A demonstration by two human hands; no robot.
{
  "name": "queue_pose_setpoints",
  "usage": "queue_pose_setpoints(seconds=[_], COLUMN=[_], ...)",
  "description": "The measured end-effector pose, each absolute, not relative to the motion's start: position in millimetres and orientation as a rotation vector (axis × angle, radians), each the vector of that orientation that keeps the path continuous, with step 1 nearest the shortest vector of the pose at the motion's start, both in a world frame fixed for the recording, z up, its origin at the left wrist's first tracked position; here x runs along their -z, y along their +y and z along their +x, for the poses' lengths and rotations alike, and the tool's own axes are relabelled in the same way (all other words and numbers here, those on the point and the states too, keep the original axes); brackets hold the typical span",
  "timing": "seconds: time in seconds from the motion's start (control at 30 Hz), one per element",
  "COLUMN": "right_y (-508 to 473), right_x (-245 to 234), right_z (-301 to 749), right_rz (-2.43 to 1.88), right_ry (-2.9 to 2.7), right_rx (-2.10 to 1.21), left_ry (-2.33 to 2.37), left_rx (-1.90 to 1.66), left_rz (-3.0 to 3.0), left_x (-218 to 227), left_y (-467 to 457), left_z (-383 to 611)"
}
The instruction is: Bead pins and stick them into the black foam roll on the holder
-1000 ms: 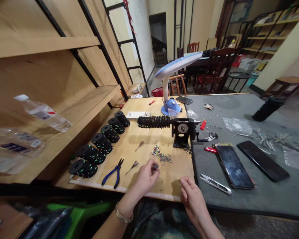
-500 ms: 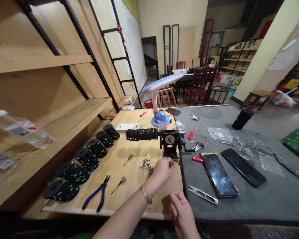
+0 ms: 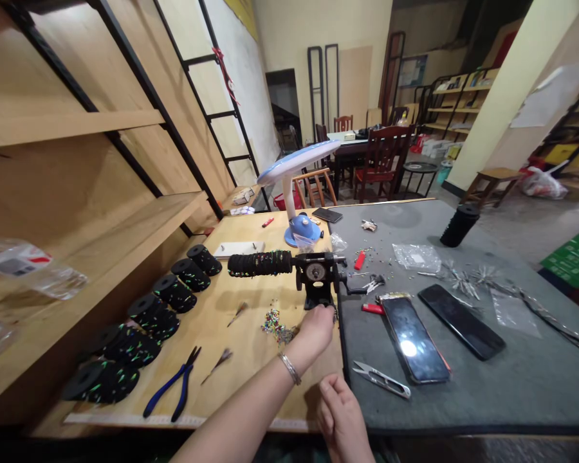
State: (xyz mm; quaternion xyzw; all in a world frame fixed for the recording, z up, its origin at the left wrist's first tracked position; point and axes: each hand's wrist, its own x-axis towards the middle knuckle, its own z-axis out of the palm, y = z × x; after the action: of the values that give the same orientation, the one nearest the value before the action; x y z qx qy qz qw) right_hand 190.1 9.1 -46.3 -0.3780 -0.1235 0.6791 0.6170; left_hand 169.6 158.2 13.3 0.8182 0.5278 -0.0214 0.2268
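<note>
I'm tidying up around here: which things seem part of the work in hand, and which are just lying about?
Likely in use:
hand-cranked machine, left hand near its base
black roll on its shaft
tiny colourful pieces
pliers
snips

Probably just lying about:
plastic bottle on the shelf
phone nearest the snips
black phone beyond it

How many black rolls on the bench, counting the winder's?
8. Six in the left-hand row, front to back: first, second, third, fourth, fifth, sixth; one on the winder; one at far right. Row overlaps; none looks fully hidden.
</note>
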Motion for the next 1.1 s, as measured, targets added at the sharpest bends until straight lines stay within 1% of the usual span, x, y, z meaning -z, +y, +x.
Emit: queue_pose_setpoints(seconds=[0.33,0.67,0.77,0.9,1.1], right_y=[7.4,6.6,6.5,6.7,6.1], right_x=[50.6,43.8,43.8,46.7,43.3], right_z=[189.2,189.7,189.9,189.4,192.1], right_rz=[-0.865,-0.889,-0.883,-0.887,-0.986], right_ry=[-0.280,-0.282,-0.271,-0.272,-0.328], right_rx=[-1.530,-1.523,-1.514,-1.505,-1.422], left_ry=[1.332,1.278,1.247,1.195,1.086], left_rx=[0.105,0.024,-0.046,-0.229,-0.450], left_rz=[2.335,2.219,2.157,2.001,1.551], left_x=[-16.6,-10.5,-12.7,-14.1,-6.5], left_y=[162.8,163.5,163.4,159.5,133.0], left_z=[170.6,176.4,170.8,151.4,114.7])
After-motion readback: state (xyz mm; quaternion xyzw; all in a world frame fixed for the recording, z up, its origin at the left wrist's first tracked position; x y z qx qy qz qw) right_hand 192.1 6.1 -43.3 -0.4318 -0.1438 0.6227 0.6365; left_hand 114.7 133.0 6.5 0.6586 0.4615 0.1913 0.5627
